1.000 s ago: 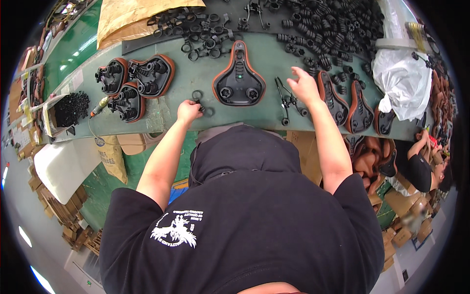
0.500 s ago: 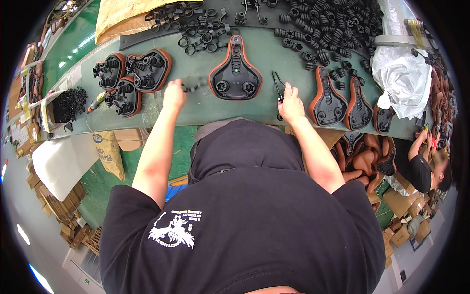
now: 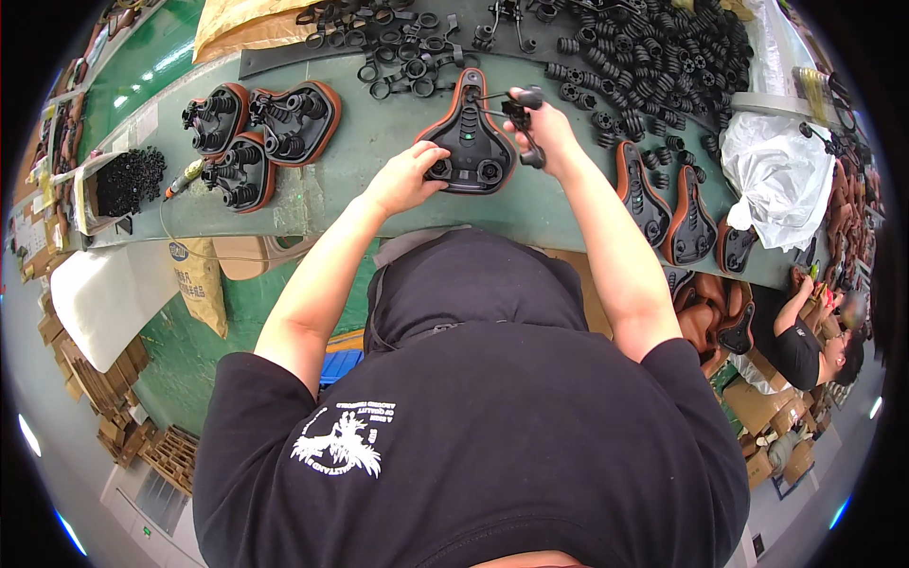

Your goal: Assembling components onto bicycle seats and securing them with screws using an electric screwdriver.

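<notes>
An upturned bicycle saddle [image 3: 471, 133], black underneath with a brown rim, lies on the green bench [image 3: 369, 189] in front of me. My left hand [image 3: 405, 178] rests on its near left corner, fingers by a round spring seat. My right hand [image 3: 547, 133] is closed on a black metal rail and clamp part [image 3: 521, 109], held over the saddle's right side.
Three upturned saddles [image 3: 256, 133] lie at the left, more saddles [image 3: 668, 204] at the right. Black coil springs [image 3: 663, 66] and clamp parts [image 3: 398, 43] are heaped at the back. A white plastic bag [image 3: 776, 175] sits far right. Another person [image 3: 805, 341] works at lower right.
My right hand has lifted the black rail part off the bench and brought it over the saddle. My left hand moved from beside the saddle onto its near corner.
</notes>
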{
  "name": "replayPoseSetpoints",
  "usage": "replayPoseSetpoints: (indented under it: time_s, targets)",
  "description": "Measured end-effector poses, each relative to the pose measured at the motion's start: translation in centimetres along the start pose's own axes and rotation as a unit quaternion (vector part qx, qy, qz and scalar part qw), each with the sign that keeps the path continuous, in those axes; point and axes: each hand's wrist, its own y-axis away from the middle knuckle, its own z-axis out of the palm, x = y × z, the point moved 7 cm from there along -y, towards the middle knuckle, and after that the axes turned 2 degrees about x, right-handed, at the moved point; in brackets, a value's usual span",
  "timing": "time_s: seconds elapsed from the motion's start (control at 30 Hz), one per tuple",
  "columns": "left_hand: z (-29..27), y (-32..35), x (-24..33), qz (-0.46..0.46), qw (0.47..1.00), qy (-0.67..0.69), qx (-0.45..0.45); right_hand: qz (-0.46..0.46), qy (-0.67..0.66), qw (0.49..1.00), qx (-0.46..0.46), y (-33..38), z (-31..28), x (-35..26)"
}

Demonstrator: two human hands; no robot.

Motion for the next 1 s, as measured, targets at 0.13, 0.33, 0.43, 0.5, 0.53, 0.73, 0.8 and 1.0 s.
replayPoseSetpoints:
  time_s: [0.13,0.33,0.43,0.5,0.53,0.73,0.8,1.0]
  targets:
    - [0.0,-0.3,-1.3,-0.063,0.992,0.107,-0.028,-0.232,0.445,0.862,0.073,-0.6,5.0,-3.2]
    - [0.1,-0.8,-2.2,-0.055,0.993,0.105,0.001,-0.295,0.52,0.787,0.152,-0.1,8.0,2.0]
    - [-2.1,-1.0,-0.8,0.004,0.995,0.022,0.093,-0.314,0.537,0.77,0.144,0.4,7.0,1.5]
    - [-2.3,-1.8,-2.3,-0.113,0.969,0.076,0.204,-0.319,0.544,0.766,0.126,0.7,6.8,1.7]
    - [-1.3,-2.8,-2.9,-0.164,0.959,0.068,0.22,-0.318,0.536,0.772,0.127,0.4,6.6,2.5]
    - [1.0,-6.0,-1.6,-0.18,0.954,-0.045,0.234,-0.449,0.479,0.733,0.176,-0.5,6.9,3.3]
    - [1.2,-5.2,-2.3,-0.204,0.946,-0.046,0.246,-0.455,0.48,0.727,0.186,-0.6,7.1,3.2]
    - [2.1,-5.1,-7.2,-0.339,0.907,0.169,0.184,-0.393,0.423,0.806,0.125,0.4,5.1,2.9]
